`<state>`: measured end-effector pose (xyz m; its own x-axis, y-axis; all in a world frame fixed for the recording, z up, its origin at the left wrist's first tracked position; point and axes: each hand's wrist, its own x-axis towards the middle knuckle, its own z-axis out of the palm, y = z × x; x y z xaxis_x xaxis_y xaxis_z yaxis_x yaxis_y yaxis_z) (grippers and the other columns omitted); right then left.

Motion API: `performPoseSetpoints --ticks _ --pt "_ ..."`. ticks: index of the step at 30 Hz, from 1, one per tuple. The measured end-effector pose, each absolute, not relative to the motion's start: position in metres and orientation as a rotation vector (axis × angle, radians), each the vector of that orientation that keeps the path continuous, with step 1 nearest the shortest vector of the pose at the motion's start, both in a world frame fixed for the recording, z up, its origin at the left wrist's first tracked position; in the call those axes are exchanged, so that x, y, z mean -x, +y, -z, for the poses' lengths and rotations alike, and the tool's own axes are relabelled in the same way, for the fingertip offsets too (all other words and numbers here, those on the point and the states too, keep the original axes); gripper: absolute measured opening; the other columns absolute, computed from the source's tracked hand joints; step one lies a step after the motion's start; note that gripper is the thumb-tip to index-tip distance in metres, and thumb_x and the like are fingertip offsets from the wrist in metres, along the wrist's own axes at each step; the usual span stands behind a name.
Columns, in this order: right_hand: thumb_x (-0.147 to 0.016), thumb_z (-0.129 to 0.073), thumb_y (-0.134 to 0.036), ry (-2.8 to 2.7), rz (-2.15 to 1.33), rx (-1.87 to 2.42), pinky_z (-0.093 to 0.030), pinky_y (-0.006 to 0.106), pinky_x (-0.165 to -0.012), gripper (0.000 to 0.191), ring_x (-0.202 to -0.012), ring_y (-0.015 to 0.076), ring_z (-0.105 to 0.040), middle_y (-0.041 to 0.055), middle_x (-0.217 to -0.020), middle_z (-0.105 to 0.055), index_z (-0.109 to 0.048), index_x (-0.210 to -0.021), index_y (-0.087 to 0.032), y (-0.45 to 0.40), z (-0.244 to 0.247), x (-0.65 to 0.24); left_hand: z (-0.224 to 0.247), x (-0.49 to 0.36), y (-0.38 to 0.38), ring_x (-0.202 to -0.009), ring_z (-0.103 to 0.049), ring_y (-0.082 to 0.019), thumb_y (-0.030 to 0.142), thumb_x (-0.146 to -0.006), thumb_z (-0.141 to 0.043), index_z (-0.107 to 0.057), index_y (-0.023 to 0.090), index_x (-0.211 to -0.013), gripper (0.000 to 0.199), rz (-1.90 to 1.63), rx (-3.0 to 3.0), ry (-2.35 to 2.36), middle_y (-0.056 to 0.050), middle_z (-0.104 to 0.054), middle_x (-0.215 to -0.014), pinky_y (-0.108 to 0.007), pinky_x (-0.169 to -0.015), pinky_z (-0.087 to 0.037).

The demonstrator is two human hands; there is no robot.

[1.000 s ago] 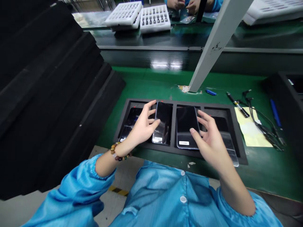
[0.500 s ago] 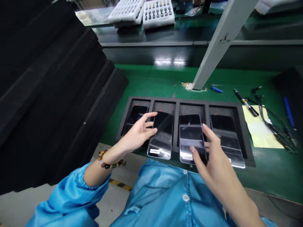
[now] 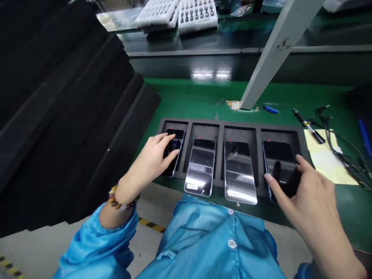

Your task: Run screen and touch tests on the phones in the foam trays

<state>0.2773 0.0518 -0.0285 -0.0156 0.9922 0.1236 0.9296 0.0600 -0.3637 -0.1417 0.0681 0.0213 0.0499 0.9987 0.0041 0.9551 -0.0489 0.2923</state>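
Observation:
A black foam tray (image 3: 221, 126) with several compartments lies on the green table, with dark-screened phones across it. My left hand (image 3: 154, 157) is over the far-left phone (image 3: 174, 161), thumb and fingers spread across its width and touching it. Around the far-right phone (image 3: 277, 155) my right hand (image 3: 308, 190) is spread, thumb at its left edge and fingers at its right. Between my hands, the second phone (image 3: 201, 164) and the third phone (image 3: 238, 166) lie with their lower ends over the tray's near edge. The second has a small white label.
Stacked black foam trays (image 3: 72, 104) rise at the left. A grey metal post (image 3: 270, 62) stands behind the foam tray. Pens, black cables (image 3: 334, 151) and yellow paper (image 3: 316, 162) lie at right. White trays (image 3: 197, 17) sit at the back.
My left hand has moved left from the second phone to the far-left one. My right hand has moved right from the third phone to the far-right one. The view has shifted slightly.

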Motion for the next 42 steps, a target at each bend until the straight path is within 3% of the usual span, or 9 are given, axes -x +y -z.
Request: performPoseSetpoints --ticks 8,16,22,24,27,29,32,35,42 --pt "-0.086 -0.047 -0.099 -1.962 -0.244 2.008 -0.047 0.083 -0.106 0.124 -0.137 0.0632 -0.055 0.035 -0.141 -0.063 -0.043 -0.167 -0.006 0.052 0.037 -0.277 -0.006 0.116 0.082 -0.146 -0.057 -0.042 0.04 -0.105 -0.061 -0.062 0.029 -0.158 0.053 -0.062 -1.958 2.306 -0.016 -0.056 -0.163 -0.062 -0.116 -0.057" --pt "-0.087 -0.048 -0.094 -1.885 -0.205 2.04 -0.046 0.079 -0.109 0.11 -0.133 0.0571 -0.059 0.0296 -0.132 -0.067 -0.052 -0.159 -0.011 0.056 0.033 -0.269 -0.015 0.111 0.057 -0.131 -0.066 -0.042 0.042 -0.103 -0.064 -0.066 0.035 -0.154 0.052 0.038 -1.939 2.398 -0.011 -0.064 -0.156 -0.062 -0.103 -0.064" --pt "-0.086 -0.05 -0.093 -1.816 -0.185 2.034 -0.046 0.078 -0.109 0.097 -0.126 0.0535 -0.061 0.0241 -0.122 -0.068 -0.065 -0.14 -0.014 0.058 0.037 -0.267 -0.014 0.103 0.054 -0.131 -0.064 -0.046 0.038 -0.104 -0.06 -0.064 0.038 -0.157 0.053 0.096 -1.939 2.41 -0.011 -0.063 -0.158 -0.062 -0.09 -0.068" --pt "-0.085 -0.051 -0.094 -1.778 -0.196 2.063 -0.045 0.082 -0.106 0.096 -0.13 0.0568 -0.058 0.0245 -0.125 -0.068 -0.066 -0.138 -0.016 0.054 0.034 -0.266 -0.015 0.102 0.055 -0.134 -0.063 -0.046 0.037 -0.105 -0.059 -0.063 0.039 -0.158 0.053 0.106 -1.935 2.404 -0.011 -0.061 -0.16 -0.063 -0.09 -0.068" --pt "-0.09 -0.056 -0.089 -1.775 -0.14 2.022 -0.037 0.086 -0.112 0.093 -0.143 0.0594 -0.048 0.0263 -0.142 -0.065 -0.059 -0.151 -0.019 0.045 0.023 -0.258 -0.015 0.105 0.054 -0.138 -0.061 -0.045 0.036 -0.107 -0.056 -0.06 0.037 -0.16 0.053 0.077 -1.931 2.381 -0.011 -0.058 -0.165 -0.063 -0.093 -0.068" --pt "-0.096 -0.06 -0.081 -1.817 -0.104 1.899 -0.036 0.082 -0.117 0.087 -0.147 0.0551 -0.048 0.0261 -0.148 -0.062 -0.054 -0.157 -0.021 0.04 0.015 -0.247 -0.014 0.103 0.054 -0.142 -0.059 -0.044 0.035 -0.108 -0.055 -0.059 0.032 -0.161 0.054 0.02 -1.945 2.382 -0.014 -0.056 -0.166 -0.063 -0.097 -0.067" --pt "-0.101 -0.062 -0.071 -1.966 -0.22 1.663 -0.047 0.069 -0.116 0.076 -0.14 0.0459 -0.057 0.0223 -0.143 -0.067 -0.053 -0.156 -0.02 0.034 0.009 -0.22 -0.013 0.086 0.055 -0.149 -0.055 -0.041 0.032 -0.109 -0.054 -0.062 0.023 -0.158 0.05 -0.182 -2.074 2.329 -0.018 -0.056 -0.165 -0.061 -0.115 -0.059" --pt "-0.104 -0.059 -0.067 -2.103 -0.289 1.605 -0.05 0.065 -0.116 0.076 -0.143 0.0445 -0.054 0.0229 -0.145 -0.066 -0.047 -0.16 -0.016 0.031 0.014 -0.192 -0.012 0.055 0.059 -0.155 -0.051 -0.035 0.032 -0.109 -0.057 -0.062 0.02 -0.157 0.05 -0.349 -2.226 2.062 -0.016 -0.053 -0.169 -0.053 -0.128 -0.051" --pt "-0.106 -0.055 -0.055 -2.179 -0.131 1.69 -0.049 0.068 -0.114 0.075 -0.143 0.049 -0.051 0.0316 -0.141 -0.062 -0.042 -0.161 -0.005 0.03 0.022 -0.17 -0.011 0.009 0.07 -0.159 -0.049 -0.035 0.025 -0.104 -0.059 -0.064 0.019 -0.153 0.049 -0.196 -2.145 2.024 -0.015 -0.047 -0.175 -0.052 -0.116 -0.061"
